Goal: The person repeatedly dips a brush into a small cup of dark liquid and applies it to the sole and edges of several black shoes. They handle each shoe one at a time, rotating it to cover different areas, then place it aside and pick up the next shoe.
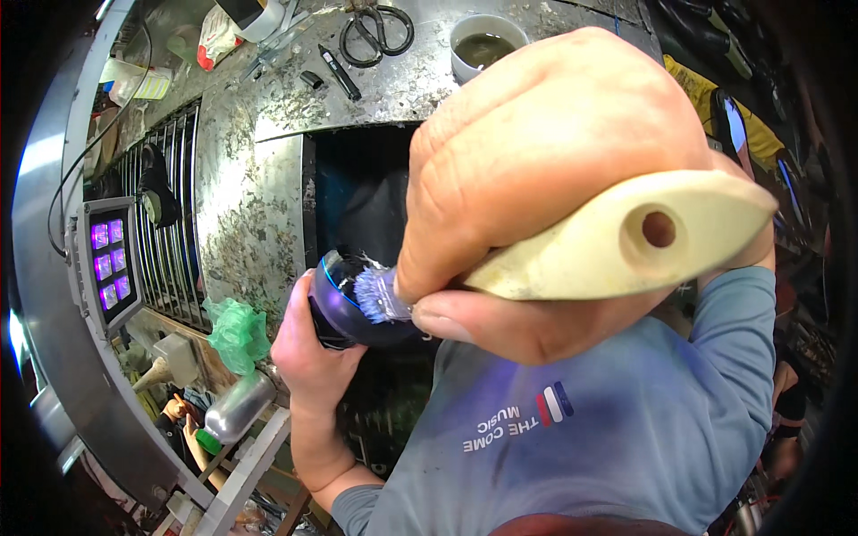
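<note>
My right hand, large and close to the camera, is wrapped round a brush with a cream handle that has a hole near its end. The brush's bluish bristles touch the upper edge of a dark, rounded item, apparently a black shoe, which shines purple. My left hand grips that shoe from its left side, thumb up along it. My right hand and the brush hide much of the shoe's right part.
On the worn metal bench lie black scissors and a marker beside a bowl of dark liquid. A purple-lit lamp, a black shoe on a rack, a green plastic bag and a bottle are at left.
</note>
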A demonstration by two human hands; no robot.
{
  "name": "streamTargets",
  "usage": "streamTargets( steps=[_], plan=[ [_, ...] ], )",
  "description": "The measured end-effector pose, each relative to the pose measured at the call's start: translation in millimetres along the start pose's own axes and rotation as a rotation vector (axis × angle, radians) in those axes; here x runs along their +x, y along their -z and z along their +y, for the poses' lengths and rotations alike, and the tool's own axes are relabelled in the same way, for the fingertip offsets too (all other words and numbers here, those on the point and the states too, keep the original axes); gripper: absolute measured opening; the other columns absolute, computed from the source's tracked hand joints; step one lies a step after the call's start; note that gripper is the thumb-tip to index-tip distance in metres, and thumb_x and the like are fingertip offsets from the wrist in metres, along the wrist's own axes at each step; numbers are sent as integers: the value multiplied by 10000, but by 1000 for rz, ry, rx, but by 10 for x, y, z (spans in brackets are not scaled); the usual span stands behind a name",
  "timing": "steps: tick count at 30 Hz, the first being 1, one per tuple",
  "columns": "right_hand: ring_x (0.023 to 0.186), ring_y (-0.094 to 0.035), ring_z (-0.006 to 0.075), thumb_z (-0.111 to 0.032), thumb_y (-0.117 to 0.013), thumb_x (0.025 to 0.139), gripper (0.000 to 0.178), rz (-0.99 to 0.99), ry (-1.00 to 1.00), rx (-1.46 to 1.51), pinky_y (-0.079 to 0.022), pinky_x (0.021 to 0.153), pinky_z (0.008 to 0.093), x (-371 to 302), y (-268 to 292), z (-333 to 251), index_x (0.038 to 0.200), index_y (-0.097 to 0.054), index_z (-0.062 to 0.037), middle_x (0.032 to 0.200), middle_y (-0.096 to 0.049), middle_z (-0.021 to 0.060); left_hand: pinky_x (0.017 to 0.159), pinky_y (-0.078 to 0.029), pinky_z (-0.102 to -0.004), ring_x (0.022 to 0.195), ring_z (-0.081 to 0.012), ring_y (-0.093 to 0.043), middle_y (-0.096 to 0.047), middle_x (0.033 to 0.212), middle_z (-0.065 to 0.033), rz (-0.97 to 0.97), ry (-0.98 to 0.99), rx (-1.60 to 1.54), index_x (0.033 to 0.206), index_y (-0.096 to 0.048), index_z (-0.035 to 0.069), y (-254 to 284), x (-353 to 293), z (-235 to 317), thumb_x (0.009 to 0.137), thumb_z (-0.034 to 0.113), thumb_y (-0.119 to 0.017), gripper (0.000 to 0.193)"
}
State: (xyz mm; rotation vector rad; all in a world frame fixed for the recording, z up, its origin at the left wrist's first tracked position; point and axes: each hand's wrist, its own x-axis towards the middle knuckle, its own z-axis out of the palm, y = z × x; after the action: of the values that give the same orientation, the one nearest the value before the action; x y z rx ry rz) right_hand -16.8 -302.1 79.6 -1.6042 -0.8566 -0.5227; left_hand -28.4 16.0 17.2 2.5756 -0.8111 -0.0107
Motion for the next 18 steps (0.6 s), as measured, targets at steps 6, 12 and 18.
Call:
streamTargets(
  steps=[6, 12, 18],
  plan=[
    [575, -648, 237, -60, -749, 747, 50, 7, 51, -47, -530, 521, 325, 54, -13, 85, 761, -702, -52, 668, -653, 76, 818, -567, -355, 915, -242, -719, -724, 1043, -118, -134, 233, -323, 1225, -614, 37, 38, 35, 201, 573, 247, -977, 775],
    [584, -649, 241, -58, -748, 749, 49, 6, 93, -98, -532, 529, 327, 122, -12, 156, 767, -703, -48, 675, -655, 78, 845, -560, -347, 933, -212, -715, -727, 1027, -117, -278, 245, -354, 1200, -590, -1, 147, 113, 302, 558, 283, -985, 806],
    [593, -651, 244, -55, -747, 752, 49, 10, 125, -124, -534, 536, 328, 161, -80, 225, 773, -704, -45, 682, -657, 81, 879, -546, -325, 974, -166, -685, -712, 1064, -97, -328, 418, -690, 1222, -567, -20, 180, 140, 304, 582, 227, -968, 794]
  ],
)
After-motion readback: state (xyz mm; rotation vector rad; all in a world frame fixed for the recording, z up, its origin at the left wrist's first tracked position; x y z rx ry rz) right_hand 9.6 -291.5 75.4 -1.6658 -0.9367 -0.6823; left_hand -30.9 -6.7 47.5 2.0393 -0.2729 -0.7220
